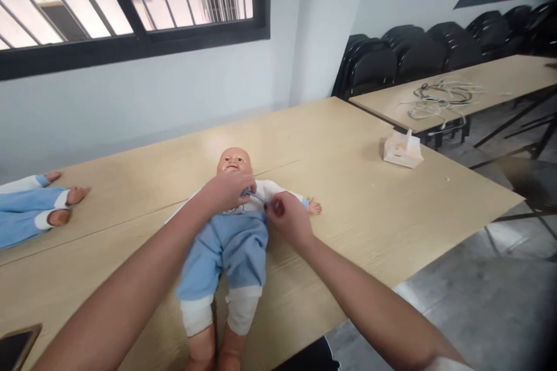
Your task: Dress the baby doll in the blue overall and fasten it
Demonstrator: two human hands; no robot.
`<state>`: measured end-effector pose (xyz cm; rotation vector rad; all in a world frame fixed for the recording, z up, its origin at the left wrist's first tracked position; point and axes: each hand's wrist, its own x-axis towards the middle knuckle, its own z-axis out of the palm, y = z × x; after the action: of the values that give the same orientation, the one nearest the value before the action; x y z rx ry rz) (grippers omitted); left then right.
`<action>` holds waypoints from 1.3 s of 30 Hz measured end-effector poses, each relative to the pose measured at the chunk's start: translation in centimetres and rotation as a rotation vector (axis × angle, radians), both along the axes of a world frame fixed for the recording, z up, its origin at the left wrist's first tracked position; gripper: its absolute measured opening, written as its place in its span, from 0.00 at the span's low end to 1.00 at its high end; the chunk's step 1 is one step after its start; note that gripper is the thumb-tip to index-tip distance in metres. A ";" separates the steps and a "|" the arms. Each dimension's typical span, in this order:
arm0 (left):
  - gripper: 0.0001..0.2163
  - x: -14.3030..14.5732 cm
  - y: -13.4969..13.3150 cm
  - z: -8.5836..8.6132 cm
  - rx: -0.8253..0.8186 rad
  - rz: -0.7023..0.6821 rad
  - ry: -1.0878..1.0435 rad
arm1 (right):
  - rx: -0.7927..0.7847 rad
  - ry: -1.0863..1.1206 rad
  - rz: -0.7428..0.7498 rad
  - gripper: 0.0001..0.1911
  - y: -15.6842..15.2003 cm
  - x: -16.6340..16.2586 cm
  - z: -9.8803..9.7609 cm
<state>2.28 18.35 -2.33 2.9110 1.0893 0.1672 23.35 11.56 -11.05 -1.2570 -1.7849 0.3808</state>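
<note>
A baby doll [235, 159] in a white top and light blue trousers [243, 237] lies on its back, head away from me. Over its chest, my left hand [232, 188] has its fingers closed on a thin bluish strip [257, 196]. The strip runs across to my right hand [289, 217], whose fingers are curled in a pinch at its other end, beside the doll's outstretched arm. What kind of strip this is, the frame does not show clearly. Both hands cover much of the doll's white top.
The doll rests on a wooden table [348, 214]. A second doll's legs [30, 214] lie at the left. A white paper box [402, 149] stands at the right, with tangled cables [444, 98] on another table behind. A dark flat object [17, 351] is at bottom left.
</note>
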 end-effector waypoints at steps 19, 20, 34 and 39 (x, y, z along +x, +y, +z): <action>0.17 -2.4 -4.1 -0.1 -0.505 0.312 -0.572 | -0.510 0.567 0.454 0.13 0.6 0.8 1.0; 0.18 -2.4 -4.0 -0.1 -0.596 0.331 -0.618 | -0.570 0.619 0.505 0.14 0.7 0.9 1.1; 0.24 -0.7 -4.7 -0.4 -0.145 0.252 -0.277 | -0.780 1.054 0.489 0.09 1.1 0.5 0.5; 0.19 -0.4 -4.7 -0.8 -0.040 0.256 -0.165 | -0.728 0.951 0.461 0.13 0.9 0.6 0.6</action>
<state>1.88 13.70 -3.18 2.6562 1.4114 0.3786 23.97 12.43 -10.47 -0.8209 -1.0685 1.6866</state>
